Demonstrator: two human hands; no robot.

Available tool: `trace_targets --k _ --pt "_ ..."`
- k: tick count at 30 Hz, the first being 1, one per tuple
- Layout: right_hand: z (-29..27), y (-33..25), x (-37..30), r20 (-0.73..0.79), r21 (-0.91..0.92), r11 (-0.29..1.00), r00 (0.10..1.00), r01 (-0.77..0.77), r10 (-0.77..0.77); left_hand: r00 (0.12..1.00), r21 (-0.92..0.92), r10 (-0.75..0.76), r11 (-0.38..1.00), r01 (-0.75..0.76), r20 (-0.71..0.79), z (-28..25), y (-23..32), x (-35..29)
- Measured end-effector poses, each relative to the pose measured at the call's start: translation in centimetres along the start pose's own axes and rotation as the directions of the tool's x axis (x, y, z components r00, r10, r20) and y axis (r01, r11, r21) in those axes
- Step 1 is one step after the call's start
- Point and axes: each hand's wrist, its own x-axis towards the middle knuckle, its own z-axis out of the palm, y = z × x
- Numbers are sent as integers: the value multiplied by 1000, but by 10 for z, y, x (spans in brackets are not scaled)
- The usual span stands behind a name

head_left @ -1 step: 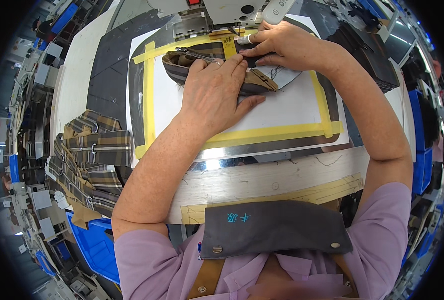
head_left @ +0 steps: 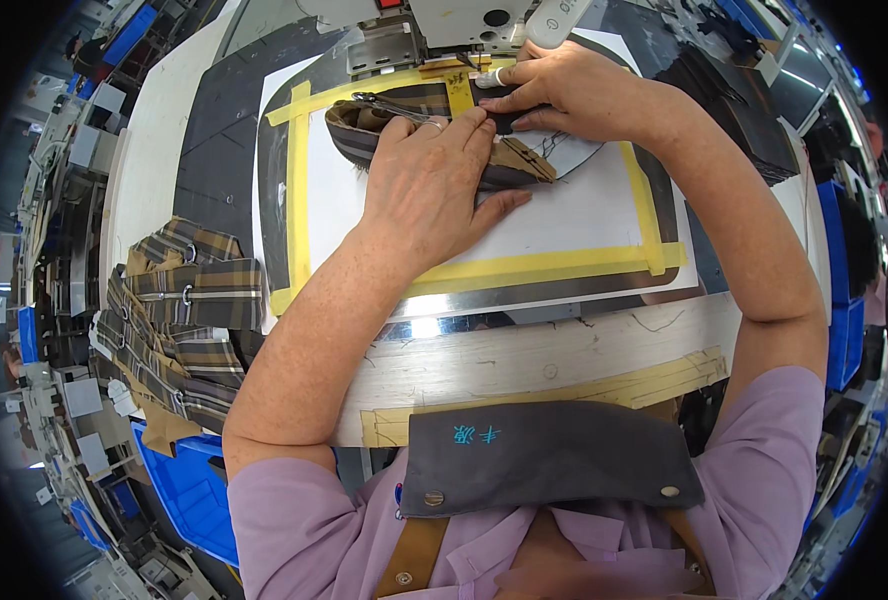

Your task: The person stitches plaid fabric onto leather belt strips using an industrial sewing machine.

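My left hand [head_left: 424, 190] presses a folded plaid fabric piece [head_left: 352, 145] against the white sheet, fingers together and thumb apart. A slim silver metal tool [head_left: 372, 101], perhaps thread snips, runs beneath its fingers. A ring shows on one finger. My right hand [head_left: 574, 95] is bent at the far right end of the same work, fingertips on its dark part close to the sewing machine [head_left: 474, 25]. Something white covers one fingertip there. Between the hands a tan folded edge [head_left: 524, 160] sticks out. The cloth under both palms is hidden.
Yellow tape [head_left: 554, 262] frames the white sheet [head_left: 564, 220]. Plaid pieces with metal rings [head_left: 189, 295] are heaped at left, above a blue bin [head_left: 189, 490]. Dark stacked pieces [head_left: 739, 110] lie at right. A white lamp-like device [head_left: 556, 20] hangs beside the machine.
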Motion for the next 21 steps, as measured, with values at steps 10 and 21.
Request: trace_targets --k 10,21 --pt "-5 -4 1 60 -66 995 995 -73 77 998 -38 3 999 -5 -59 4 2 1" --pt "-7 -5 -1 44 -3 988 987 -156 156 1000 -11 -12 1000 12 12 2 1 8"
